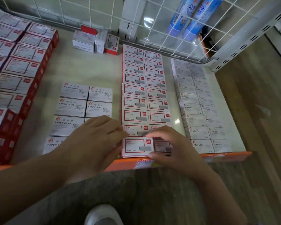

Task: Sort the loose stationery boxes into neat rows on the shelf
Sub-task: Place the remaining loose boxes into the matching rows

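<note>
L hand [96,135] lies flat, fingers straight and close together, palm down over the front paper-clip boxes, fingertips touching the left end of the red-framed white staple box at the shelf front [136,147]. It grips nothing. R hand [170,143] is curled: index finger over the far edge, thumb on the near edge of the neighbouring red-framed box [162,147], pinching it w/ a narrow gap. That box sits a bit lower and darker than its partner, partly hidden by the fingers; can't tell if it is fully seated.

Both front boxes lie flat, label up, long axis left-to-right, parallel to the orange shelf lip [225,155]. They close the near end of a two-wide column of red-framed staple boxes [144,88] running front to back on the cream shelf board [91,69], touching side by side.

Left of it, grey-white cardboard PAPER CLIPS boxes [86,99] in two columns, same orientation, short of the back. Right, grey-white STAPLES boxes [196,101], two columns, slightly skewed. Far left, stacked red-sided boxes [21,69], blurred.

At the back, three loose small boxes [96,41], upright, clustered. White wire basket [173,38] at upper right holds two blue-and-white tubes [191,17], tilted.
</note>
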Motion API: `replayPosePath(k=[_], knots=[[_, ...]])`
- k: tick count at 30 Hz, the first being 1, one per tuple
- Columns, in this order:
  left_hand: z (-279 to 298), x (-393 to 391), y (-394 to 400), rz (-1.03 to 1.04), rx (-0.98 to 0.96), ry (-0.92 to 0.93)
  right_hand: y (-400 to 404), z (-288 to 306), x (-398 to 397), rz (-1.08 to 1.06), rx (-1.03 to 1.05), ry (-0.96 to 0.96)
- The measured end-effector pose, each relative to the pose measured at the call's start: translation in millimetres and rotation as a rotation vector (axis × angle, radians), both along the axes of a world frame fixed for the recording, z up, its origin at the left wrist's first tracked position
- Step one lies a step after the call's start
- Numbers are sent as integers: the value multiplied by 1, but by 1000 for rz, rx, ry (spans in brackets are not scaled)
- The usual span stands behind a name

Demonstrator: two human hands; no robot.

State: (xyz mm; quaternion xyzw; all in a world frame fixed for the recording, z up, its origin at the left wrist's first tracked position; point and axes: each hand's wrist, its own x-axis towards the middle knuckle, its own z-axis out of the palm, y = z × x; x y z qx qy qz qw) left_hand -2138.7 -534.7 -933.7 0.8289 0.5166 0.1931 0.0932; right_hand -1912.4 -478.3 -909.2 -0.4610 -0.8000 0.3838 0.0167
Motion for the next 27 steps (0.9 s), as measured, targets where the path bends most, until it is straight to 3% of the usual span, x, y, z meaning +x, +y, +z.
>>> replayPosePath(k=[27], knots=[[-6, 7, -1, -30, -14, 25, -1, 1, 1, -10, -14, -29]])
